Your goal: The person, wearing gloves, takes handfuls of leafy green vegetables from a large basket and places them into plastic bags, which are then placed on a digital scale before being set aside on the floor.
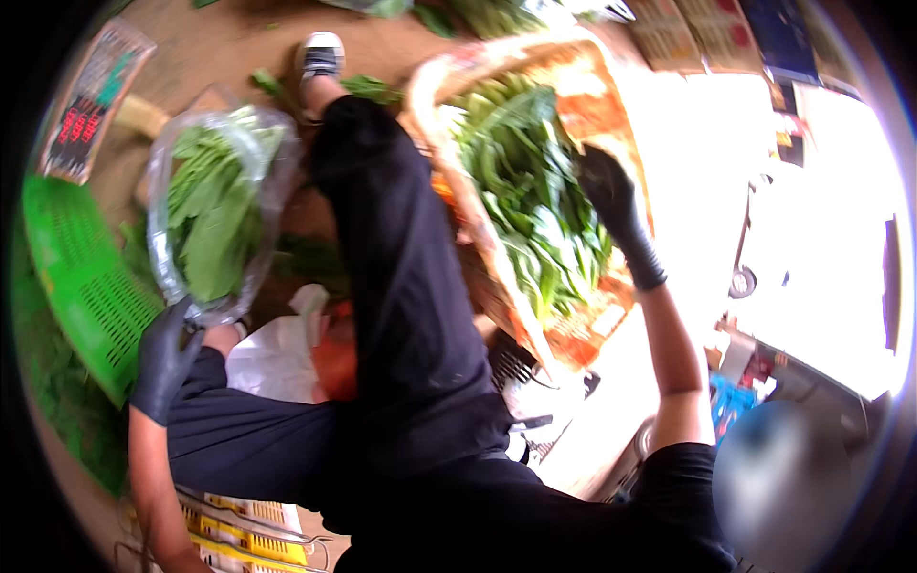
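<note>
My left hand (pixel 167 361), in a black glove, grips the near edge of a clear plastic bag (pixel 158 234). Long leafy greens (pixel 215 224) lie inside the bag. On the right, my black-gloved right hand (pixel 613 196) is over the right side of a large basket (pixel 506 291) with an orange and pale lining. Dark green leafy vegetables with pale stems (pixel 535 181) fill much of this basket. The right hand's fingertips are by the leaves; blur hides how they are bent and whether they hold a leaf.
A green slotted plastic crate (pixel 91 277) stands at far left, below a dark sign board (pixel 94 100). A white plastic bag (pixel 277 358) lies by my leg. Yellow crates (pixel 244 544) sit at the lower left. Cardboard boxes (pixel 688 33) stand at the upper right.
</note>
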Tool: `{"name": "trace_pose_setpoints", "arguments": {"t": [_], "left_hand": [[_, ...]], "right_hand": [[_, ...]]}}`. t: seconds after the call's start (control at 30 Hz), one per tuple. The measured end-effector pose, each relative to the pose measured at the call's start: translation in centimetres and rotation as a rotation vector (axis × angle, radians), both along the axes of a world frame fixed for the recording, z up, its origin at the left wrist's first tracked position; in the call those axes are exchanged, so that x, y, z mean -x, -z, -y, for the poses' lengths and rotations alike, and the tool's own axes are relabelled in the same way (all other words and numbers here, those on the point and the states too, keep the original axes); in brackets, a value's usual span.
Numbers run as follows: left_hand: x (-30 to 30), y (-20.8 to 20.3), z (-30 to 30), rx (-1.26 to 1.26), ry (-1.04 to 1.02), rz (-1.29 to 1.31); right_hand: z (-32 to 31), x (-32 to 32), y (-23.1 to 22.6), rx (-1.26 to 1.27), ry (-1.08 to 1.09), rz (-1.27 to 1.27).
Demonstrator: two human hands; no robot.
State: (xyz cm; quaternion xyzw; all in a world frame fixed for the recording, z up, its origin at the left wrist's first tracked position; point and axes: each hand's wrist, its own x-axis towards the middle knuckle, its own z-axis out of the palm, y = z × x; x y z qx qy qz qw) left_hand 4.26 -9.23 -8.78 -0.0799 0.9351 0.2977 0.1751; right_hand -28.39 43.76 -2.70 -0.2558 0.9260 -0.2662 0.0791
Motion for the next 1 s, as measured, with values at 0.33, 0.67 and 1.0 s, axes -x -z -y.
{"name": "trace_pose_setpoints", "arguments": {"t": [0.33, 0.67, 1.0], "left_hand": [[0.8, -1.3, -8.4, -0.235, 0.116, 0.116], [-1.4, -1.4, -10.4, -0.127, 0.018, 0.217], [-1.1, 0.9, -11.1, -0.235, 0.024, 0.163]], "right_hand": [[-20.7, -26.5, 14.1, -0.343, 0.479, 0.424], [-20.2, -25.4, 15.2, -0.498, 0.449, 0.43], [-20.2, -25.2, 16.5, -0.399, 0.438, 0.424]]}}
